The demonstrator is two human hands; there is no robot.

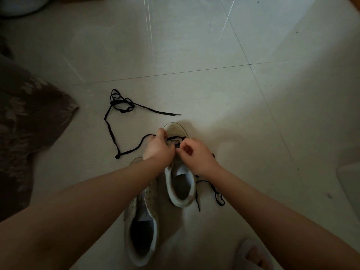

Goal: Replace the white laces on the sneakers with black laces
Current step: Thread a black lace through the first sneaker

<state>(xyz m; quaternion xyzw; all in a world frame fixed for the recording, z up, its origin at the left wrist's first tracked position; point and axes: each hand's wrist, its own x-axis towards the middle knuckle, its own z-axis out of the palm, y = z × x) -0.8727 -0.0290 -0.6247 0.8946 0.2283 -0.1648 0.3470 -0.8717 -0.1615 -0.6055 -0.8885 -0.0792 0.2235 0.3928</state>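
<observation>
Two white sneakers lie on the tiled floor. The right sneaker [180, 184] points away from me, with a black lace [176, 137] crossing its front eyelets. My left hand [158, 148] grips the shoe's left side near the toe and holds the lace there. My right hand [194, 155] pinches the lace over the tongue. The lace's free end [217, 193] trails on the floor right of the shoe. The left sneaker [141, 225] lies closer to me, partly under my left forearm, with no lace visible. A second black lace [116, 106] lies tangled on the floor further away, at the left.
A dark patterned cushion or cloth [25, 121] lies at the left. A slippered foot [253, 256] shows at the bottom right. A pale object [350, 184] sits at the right edge. A round pale container [21, 4] stands in the top left corner.
</observation>
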